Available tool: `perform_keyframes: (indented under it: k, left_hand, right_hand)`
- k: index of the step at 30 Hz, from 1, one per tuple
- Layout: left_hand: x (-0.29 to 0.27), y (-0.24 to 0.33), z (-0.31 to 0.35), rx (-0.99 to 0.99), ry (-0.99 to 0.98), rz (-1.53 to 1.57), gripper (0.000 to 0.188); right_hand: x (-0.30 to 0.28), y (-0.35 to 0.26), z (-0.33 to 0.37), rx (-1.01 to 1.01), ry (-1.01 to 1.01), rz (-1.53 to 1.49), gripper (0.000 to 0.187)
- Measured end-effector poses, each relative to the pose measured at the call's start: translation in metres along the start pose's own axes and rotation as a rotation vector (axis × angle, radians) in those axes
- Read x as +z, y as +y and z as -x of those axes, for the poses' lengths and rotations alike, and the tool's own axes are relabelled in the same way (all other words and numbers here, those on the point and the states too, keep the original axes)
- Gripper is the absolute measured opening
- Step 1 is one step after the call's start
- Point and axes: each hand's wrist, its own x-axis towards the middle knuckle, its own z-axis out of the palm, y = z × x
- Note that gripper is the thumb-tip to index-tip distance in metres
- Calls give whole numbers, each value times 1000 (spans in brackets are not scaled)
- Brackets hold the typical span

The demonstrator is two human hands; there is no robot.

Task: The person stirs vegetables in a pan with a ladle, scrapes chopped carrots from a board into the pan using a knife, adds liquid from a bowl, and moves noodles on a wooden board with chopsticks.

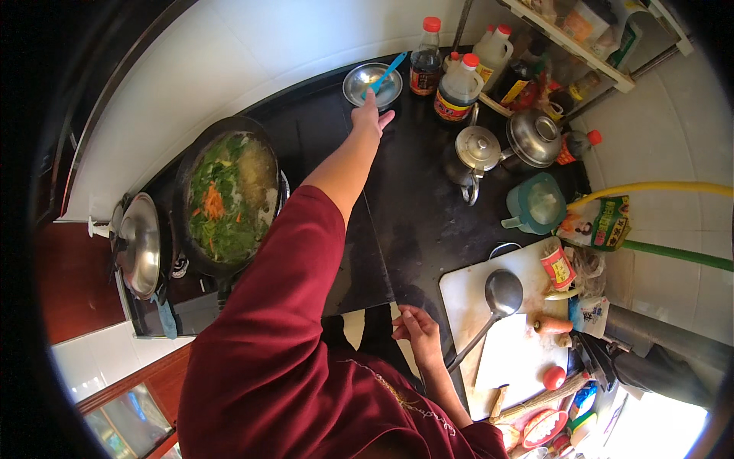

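Observation:
My left hand (pixel 369 117) reaches far across the counter to a small metal bowl (pixel 354 83) with a blue spoon (pixel 388 71) in it. One finger points out at the bowl's near rim by the spoon's lower end; the thumb stands off to the right. That hand is open, and whether it touches the spoon is unclear. My right hand (pixel 418 334) hovers close to my body by the counter's front edge, fingers loosely bent and apart, holding nothing visible. At left, a dark wok (pixel 183 200) holds leafy greens (pixel 222 241), orange shreds (pixel 213 200) and liquid.
Sauce bottles (pixel 425 61) and a metal kettle (pixel 477 149) stand at the back right. A teal jug (pixel 537 205) is nearer. On the white cutting board (pixel 466 291) lie a ladle (pixel 504 293), a carrot (pixel 552 326) and a tomato (pixel 553 375). A metal lid (pixel 141 246) rests left of the wok.

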Motion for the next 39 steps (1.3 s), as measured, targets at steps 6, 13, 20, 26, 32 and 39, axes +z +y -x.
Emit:
perform_keyframes:
  k: [6,13,20,26,32,39]
  left_hand:
    - [-16,-7,46,-76,-42,-91,62]
    - [-124,-125,214,-132,-650,-410,29]
    - [-268,-167,367,-26,-947,-668,50]
    - [-393,-162,432,-736,-1284,161,30]
    - [-449,-74,523,-327,-1384,-597,55]
    - [-463,-81,596,616,-1978,-963,51]
  right_hand:
    - [16,0,17,-21,-40,-4,29]
    - [47,19,48,-242,356,110,38]
    - [57,74,116,-872,804,200,42]
    - [105,123,192,-1304,673,553,50]
    - [104,153,234,-1247,706,335,43]
    - [35,211,247,-616,302,-931,62]
